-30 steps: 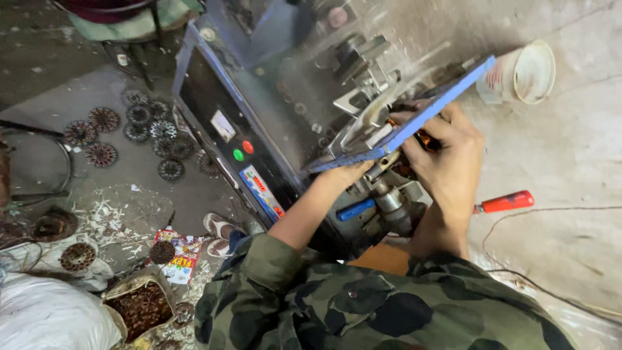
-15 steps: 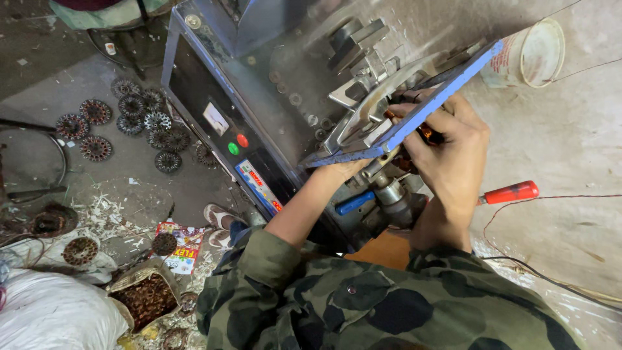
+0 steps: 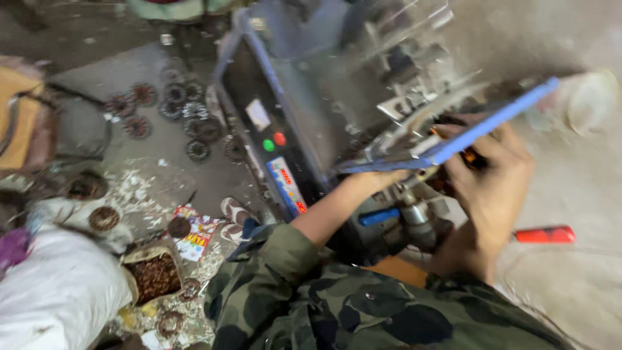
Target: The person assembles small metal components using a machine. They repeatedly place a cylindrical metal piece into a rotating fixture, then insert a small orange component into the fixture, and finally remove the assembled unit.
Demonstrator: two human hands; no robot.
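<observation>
The view is blurred by motion. A dark machine with a green and a red button on its panel (image 3: 272,139) fills the middle. A clear guard with a blue frame (image 3: 492,123) tilts over its working parts. My left hand (image 3: 376,181) reaches under that guard from a camouflage sleeve, its fingers hidden. My right hand (image 3: 492,188) is curled around a small dark and orange piece (image 3: 470,157) beside the guard's edge. Below both hands sit a metal spindle (image 3: 418,217) and a blue lever (image 3: 379,217).
A red-handled tool (image 3: 544,234) lies on the grey surface to the right, near a white cup (image 3: 586,100). Several round wound coils (image 3: 188,116) lie on the floor at left. A white sack (image 3: 58,291), a box of brown bits (image 3: 155,275) and a sandalled foot (image 3: 233,210) are lower left.
The view has swung and blurred, so the machine sits further right in the picture. Both hands stay at the same spot under the guard.
</observation>
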